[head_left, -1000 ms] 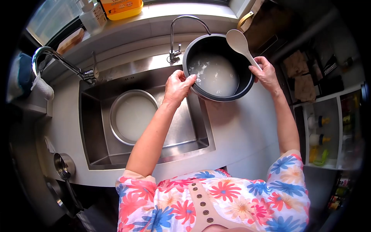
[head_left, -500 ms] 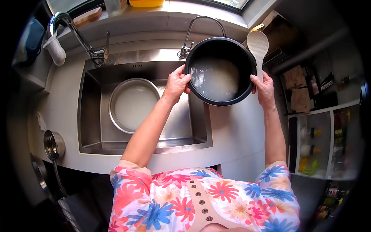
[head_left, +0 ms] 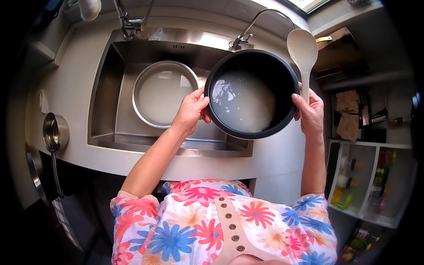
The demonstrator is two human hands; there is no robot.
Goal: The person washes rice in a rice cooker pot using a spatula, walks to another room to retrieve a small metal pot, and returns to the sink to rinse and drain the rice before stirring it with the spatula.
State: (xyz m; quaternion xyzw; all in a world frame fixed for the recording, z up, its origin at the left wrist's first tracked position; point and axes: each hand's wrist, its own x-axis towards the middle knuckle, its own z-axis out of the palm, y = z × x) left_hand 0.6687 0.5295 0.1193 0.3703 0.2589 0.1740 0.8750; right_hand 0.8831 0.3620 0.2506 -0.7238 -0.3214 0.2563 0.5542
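A black rice cooker pot [head_left: 261,62] is held up between both hands, above the right end of the sink and the counter beside it. Inside lie pale rice grains [head_left: 258,106] under cloudy water. On the pot's left rim my left hand [head_left: 191,110] is closed, thumb on top. My right hand [head_left: 312,114] grips the right rim and also clasps the handle of a white rice paddle [head_left: 303,49], whose dimpled head points up and away. A round metal basin [head_left: 135,95] of cloudy water sits in the sink, left of the pot.
The steel sink [head_left: 106,121] is set into a pale counter [head_left: 276,152]. A faucet [head_left: 129,25] and a thinner curved tap [head_left: 238,43] stand behind it. At the left edge is a small saucepan [head_left: 62,130]. Shelves with bottles [head_left: 375,176] stand low on the right.
The camera view has shifted. Relative to the sink, the pot has come left and nearer my body, with both hands still on it and the paddle still in my right hand.
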